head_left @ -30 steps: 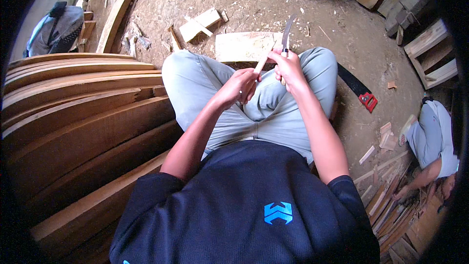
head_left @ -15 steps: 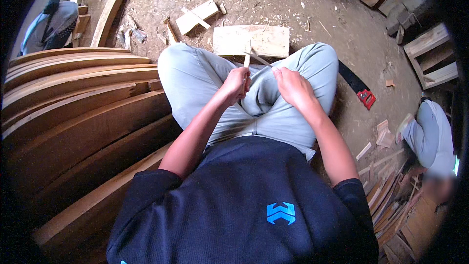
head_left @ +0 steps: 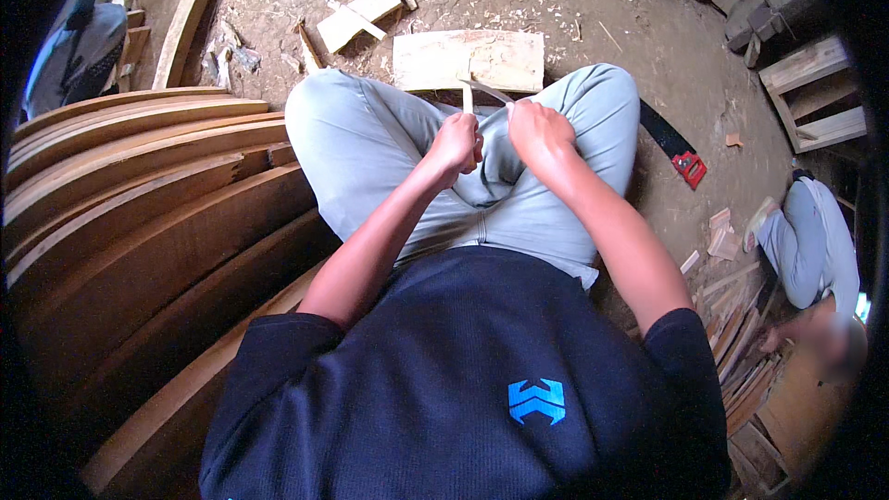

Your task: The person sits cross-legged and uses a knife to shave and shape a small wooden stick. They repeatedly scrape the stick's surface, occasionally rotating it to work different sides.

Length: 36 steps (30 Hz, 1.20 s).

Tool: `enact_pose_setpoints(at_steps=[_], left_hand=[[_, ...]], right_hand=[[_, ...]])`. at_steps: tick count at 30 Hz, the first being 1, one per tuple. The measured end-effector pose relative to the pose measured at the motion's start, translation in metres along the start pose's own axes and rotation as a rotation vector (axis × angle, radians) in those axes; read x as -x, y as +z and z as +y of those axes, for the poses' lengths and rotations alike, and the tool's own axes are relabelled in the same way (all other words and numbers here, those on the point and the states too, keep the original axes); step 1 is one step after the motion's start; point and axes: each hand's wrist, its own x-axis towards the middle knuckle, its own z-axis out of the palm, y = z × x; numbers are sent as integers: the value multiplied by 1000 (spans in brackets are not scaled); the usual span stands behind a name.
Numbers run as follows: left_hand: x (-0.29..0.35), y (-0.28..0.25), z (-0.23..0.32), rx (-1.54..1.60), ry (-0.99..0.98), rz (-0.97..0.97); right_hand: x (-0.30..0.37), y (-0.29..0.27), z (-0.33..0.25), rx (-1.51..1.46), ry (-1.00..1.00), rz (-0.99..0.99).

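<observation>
Between my bent knees, my left hand (head_left: 456, 143) is closed around a slim, pale wooden stick (head_left: 469, 100) that points away from me. My right hand (head_left: 540, 131) is wrapped round the handle of a knife, and the handle itself is hidden by my fingers. The knife blade (head_left: 489, 90) slants to the left, its tip end meeting or crossing the stick. Just beyond both hands, a flat pale wooden board (head_left: 519, 57) lies on the ground, with the upper end of the stick in front of it.
A handsaw (head_left: 687, 165) with a red handle lies right of my knee. Long planks (head_left: 139, 171) are stacked at my left. A wood offcut (head_left: 356, 18) with a thin strip across it lies ahead among shavings. Another person (head_left: 806, 241) sits at the right by scrap wood; wooden frames (head_left: 815, 97) stand beyond.
My right hand has shifted slightly left, toward the stick, with the knife still in it. My left hand keeps its hold. The whole view has shifted a little.
</observation>
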Motion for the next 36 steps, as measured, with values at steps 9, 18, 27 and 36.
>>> enact_pose_setpoints(at_steps=[9, 18, 27, 36], left_hand=[[4, -5, 6, -48, 23, -12], [3, -1, 10, 22, -21, -16], [-2, 4, 0, 33, -36, 33], [-3, -4, 4, -31, -31, -35]], right_hand=[[35, -39, -17, 71, -25, -125], [1, -14, -10, 59, -36, -38], [9, 0, -7, -5, 21, -28], [21, -5, -13, -5, 27, -54]])
